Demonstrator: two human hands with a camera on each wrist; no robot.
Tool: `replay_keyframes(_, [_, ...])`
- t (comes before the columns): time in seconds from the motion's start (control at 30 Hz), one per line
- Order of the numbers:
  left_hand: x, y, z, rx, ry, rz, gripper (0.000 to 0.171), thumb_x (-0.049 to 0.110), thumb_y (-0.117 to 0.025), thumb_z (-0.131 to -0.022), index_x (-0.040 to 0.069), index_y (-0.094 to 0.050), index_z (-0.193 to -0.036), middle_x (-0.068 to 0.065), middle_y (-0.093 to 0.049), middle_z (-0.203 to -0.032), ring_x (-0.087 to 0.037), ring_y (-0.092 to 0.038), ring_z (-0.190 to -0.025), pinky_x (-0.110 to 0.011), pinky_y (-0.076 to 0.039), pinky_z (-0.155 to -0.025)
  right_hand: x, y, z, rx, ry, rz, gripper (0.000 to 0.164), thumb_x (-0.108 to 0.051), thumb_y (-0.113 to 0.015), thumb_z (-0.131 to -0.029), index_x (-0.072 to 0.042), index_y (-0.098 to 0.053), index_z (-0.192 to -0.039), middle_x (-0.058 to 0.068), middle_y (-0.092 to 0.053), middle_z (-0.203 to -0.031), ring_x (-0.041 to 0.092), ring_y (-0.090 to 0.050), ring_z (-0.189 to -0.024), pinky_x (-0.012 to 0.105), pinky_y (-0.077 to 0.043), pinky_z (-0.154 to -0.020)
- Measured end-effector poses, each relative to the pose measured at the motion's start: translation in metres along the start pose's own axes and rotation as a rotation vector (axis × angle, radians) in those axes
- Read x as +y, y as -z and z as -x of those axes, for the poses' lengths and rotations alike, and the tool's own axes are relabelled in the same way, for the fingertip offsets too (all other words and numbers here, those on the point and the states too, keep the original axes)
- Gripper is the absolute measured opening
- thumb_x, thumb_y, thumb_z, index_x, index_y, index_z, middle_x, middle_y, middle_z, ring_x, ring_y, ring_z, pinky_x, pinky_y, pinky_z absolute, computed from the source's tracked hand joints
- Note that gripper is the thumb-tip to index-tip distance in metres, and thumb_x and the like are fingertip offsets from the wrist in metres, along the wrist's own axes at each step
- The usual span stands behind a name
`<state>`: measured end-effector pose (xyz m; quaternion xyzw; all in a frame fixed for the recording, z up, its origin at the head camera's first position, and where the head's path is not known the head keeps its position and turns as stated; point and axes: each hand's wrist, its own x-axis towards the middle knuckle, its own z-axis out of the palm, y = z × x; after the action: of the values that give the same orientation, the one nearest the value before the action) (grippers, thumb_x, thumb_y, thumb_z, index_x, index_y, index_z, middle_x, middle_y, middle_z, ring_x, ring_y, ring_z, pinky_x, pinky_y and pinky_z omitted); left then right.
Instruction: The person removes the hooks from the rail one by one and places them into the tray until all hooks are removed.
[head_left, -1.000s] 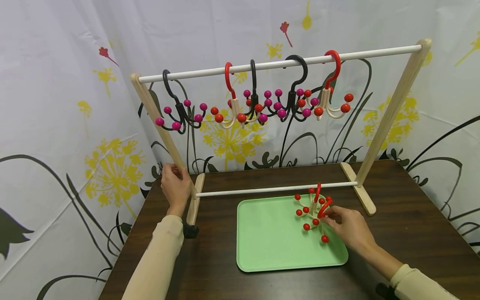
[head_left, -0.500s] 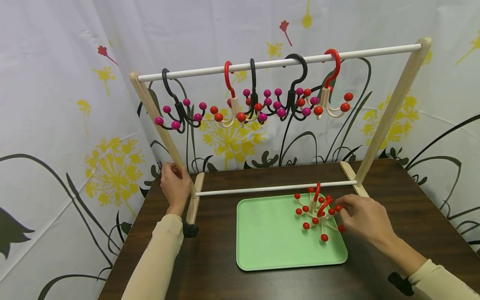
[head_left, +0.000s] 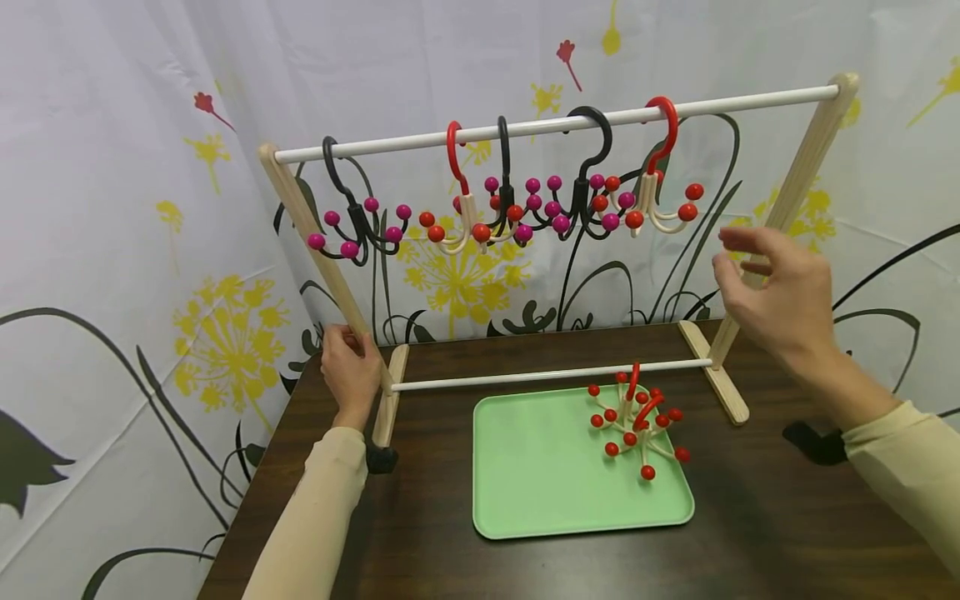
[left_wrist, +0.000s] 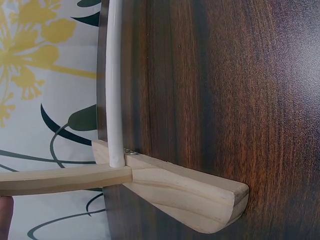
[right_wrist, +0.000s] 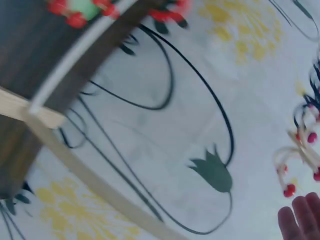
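My left hand (head_left: 351, 371) grips the left wooden post (head_left: 318, 250) of a rack low down; in the left wrist view one fingertip (left_wrist: 5, 215) shows at the post's edge. My right hand (head_left: 791, 292) is raised before the rack's right post (head_left: 802, 167), holding nothing, thumb and fingers apart. Two octopus-style hangers (head_left: 643, 417) with red hooks, cream arms and red balls lie on a green tray (head_left: 540, 467). From the white top rail (head_left: 727, 107) hang black hangers (head_left: 356, 221) with pink balls and red-hooked hangers (head_left: 652, 196) with cream arms, nearest my right hand.
A white lower bar (head_left: 540, 379) joins the rack's feet (head_left: 716, 375) behind the tray. Everything stands on a dark wooden table (head_left: 427, 500). Behind the rack hangs a flower-patterned curtain (head_left: 225, 167).
My right hand has let go of a red-hooked hanger on the tray, drawn back right, then risen to the right post. My left hand has stayed put.
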<state>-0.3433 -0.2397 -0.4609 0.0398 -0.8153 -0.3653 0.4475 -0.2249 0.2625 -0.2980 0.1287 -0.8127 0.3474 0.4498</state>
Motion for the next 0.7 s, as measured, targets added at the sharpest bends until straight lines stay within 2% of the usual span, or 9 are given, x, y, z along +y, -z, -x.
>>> replay_keyframes(0.1, [0.0, 0.001, -0.001, 0.003, 0.001, -0.003, 0.019, 0.012, -0.067, -0.087, 0.001, -0.055, -0.097, -0.016, -0.057, -0.091, -0.035, -0.06, -0.081, -0.054, -0.044, -0.069, -0.01, -0.007, -0.029, -0.032, -0.101, -0.024, 0.029, -0.013, -0.065, -0.089, -0.001, -0.07, -0.115, 0.012, -0.071, -0.109, 0.001, -0.062, -0.098, 0.014, -0.049, -0.08])
replay_keyframes(0.17, [0.001, 0.002, 0.0, -0.003, 0.01, -0.007, 0.019, 0.013, -0.066, -0.087, 0.002, -0.055, -0.097, -0.016, -0.057, -0.092, -0.035, -0.06, -0.081, -0.054, -0.044, -0.069, -0.015, -0.013, -0.044, -0.077, -0.152, -0.001, 0.036, -0.022, -0.063, -0.092, -0.004, -0.067, -0.122, 0.01, -0.07, -0.114, 0.011, -0.064, -0.103, 0.02, -0.05, -0.084])
replay_keyframes(0.3, [0.002, 0.004, 0.001, -0.012, 0.017, -0.011, 0.019, 0.013, -0.067, -0.087, 0.002, -0.055, -0.098, -0.015, -0.057, -0.092, -0.036, -0.06, -0.081, -0.054, -0.044, -0.068, -0.024, -0.025, -0.066, -0.186, -0.206, 0.046, 0.044, -0.029, -0.058, -0.095, -0.007, -0.061, -0.133, 0.009, -0.067, -0.123, 0.024, -0.063, -0.109, 0.025, -0.05, -0.089])
replay_keyframes(0.47, [0.002, 0.006, 0.0, -0.017, 0.015, -0.007, 0.019, 0.012, -0.067, -0.088, 0.001, -0.054, -0.098, -0.016, -0.056, -0.092, -0.035, -0.06, -0.081, -0.054, -0.044, -0.068, -0.026, -0.039, -0.08, -0.299, -0.259, 0.083, 0.05, -0.035, -0.057, -0.096, -0.011, -0.055, -0.14, 0.011, -0.065, -0.125, 0.027, -0.064, -0.107, 0.028, -0.051, -0.079])
replay_keyframes(0.6, [0.002, 0.005, -0.001, -0.004, 0.015, -0.015, 0.019, 0.012, -0.067, -0.088, 0.001, -0.054, -0.097, -0.015, -0.056, -0.091, -0.035, -0.06, -0.08, -0.054, -0.044, -0.068, -0.022, -0.047, -0.085, -0.373, -0.283, 0.098, 0.053, -0.039, -0.058, -0.096, -0.013, -0.053, -0.142, 0.012, -0.066, -0.125, 0.029, -0.066, -0.108, 0.036, -0.053, -0.079])
replay_keyframes(0.7, [0.002, 0.003, 0.0, -0.012, 0.012, -0.019, 0.02, 0.013, -0.067, -0.088, 0.002, -0.055, -0.098, -0.015, -0.057, -0.091, -0.035, -0.06, -0.079, -0.054, -0.044, -0.067, -0.02, -0.049, -0.085, -0.395, -0.31, 0.141, 0.054, -0.04, -0.058, -0.096, -0.013, -0.053, -0.142, 0.013, -0.066, -0.124, 0.031, -0.065, -0.108, 0.04, -0.049, -0.081])
